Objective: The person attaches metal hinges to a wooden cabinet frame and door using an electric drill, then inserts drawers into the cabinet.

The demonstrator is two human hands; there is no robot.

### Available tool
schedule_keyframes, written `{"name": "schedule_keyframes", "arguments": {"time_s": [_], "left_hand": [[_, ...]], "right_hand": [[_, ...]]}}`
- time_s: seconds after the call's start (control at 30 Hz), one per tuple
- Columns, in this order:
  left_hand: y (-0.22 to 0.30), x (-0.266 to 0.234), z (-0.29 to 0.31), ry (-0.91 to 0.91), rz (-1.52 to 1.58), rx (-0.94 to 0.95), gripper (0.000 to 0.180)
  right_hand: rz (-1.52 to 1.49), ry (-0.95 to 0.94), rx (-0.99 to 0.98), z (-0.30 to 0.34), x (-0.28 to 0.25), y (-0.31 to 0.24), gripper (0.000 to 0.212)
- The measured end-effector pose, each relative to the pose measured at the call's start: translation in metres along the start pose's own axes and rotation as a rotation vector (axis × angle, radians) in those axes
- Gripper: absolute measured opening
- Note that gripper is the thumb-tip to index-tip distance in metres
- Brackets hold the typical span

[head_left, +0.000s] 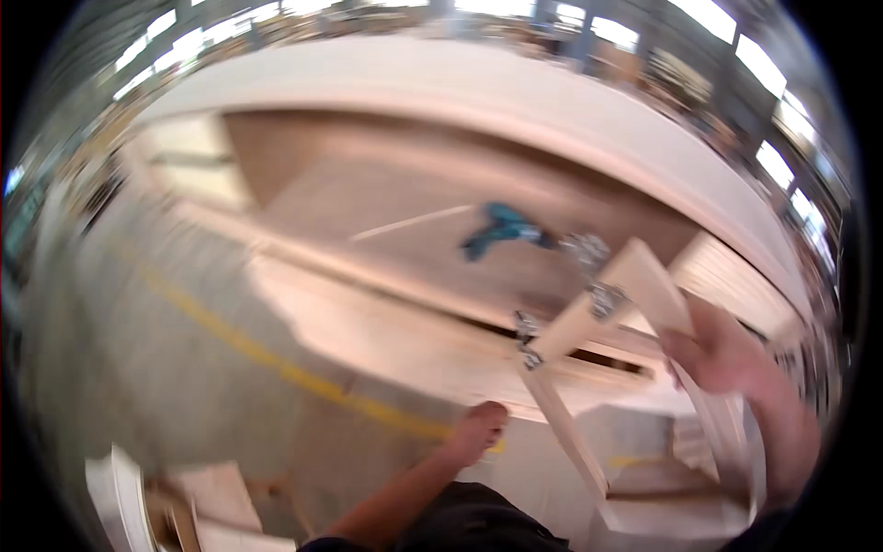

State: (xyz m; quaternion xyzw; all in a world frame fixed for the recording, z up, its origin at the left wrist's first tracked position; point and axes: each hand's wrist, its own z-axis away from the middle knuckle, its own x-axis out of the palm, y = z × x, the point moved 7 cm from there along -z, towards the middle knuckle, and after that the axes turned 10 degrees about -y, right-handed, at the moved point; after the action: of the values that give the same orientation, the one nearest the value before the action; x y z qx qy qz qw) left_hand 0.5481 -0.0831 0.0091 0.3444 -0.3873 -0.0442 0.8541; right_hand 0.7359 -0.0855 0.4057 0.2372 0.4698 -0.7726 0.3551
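My right hand is closed round one side of a light wooden frame, held up at the right. Shiny metal hinges sit along the frame's upper end, blurred by motion. My left hand is curled closed in front of my body, apart from the frame; whatever is inside its fingers is hidden. Ahead lies a long wooden cabinet with an open hollow. In that hollow rests a teal and black cordless drill, beside a thin pale strip.
A pale board ledge runs along the cabinet's near side. Wooden pieces stand at the lower left. A yellow line crosses the grey floor. Stacked material and bright windows fill the blurred hall behind.
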Motion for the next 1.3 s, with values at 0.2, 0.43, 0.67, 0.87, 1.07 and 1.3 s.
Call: {"name": "schedule_keyframes", "arguments": {"time_s": [0.2, 0.43, 0.67, 0.87, 1.07, 1.3], "left_hand": [[-0.054, -0.065, 0.065, 0.392, -0.332, 0.376, 0.041], [-0.076, -0.093, 0.317, 0.921, -0.376, 0.6, 0.052], [-0.05, -0.046, 0.478, 1.46, -0.997, 0.757, 0.075], [-0.121, -0.058, 0.556, 1.8, -0.908, 0.348, 0.07], [-0.225, -0.071, 0.56, 1.721, -0.748, 0.217, 0.03], [-0.352, -0.097, 0.579, 1.461, -0.693, -0.155, 0.031]], "right_hand": [[-0.208, 0.074, -0.444, -0.024, 0.11, -0.033, 0.035], [-0.316, 0.086, -0.608, -0.008, 0.217, -0.14, 0.031], [-0.744, -0.564, -0.815, -0.03, 0.387, -0.249, 0.036], [-0.959, -1.059, -0.523, 0.044, 0.572, -0.257, 0.029], [-0.935, -1.39, -0.347, 0.088, 0.689, -0.204, 0.023], [-0.769, -1.437, -0.088, 0.107, 0.763, -0.102, 0.032]]}}
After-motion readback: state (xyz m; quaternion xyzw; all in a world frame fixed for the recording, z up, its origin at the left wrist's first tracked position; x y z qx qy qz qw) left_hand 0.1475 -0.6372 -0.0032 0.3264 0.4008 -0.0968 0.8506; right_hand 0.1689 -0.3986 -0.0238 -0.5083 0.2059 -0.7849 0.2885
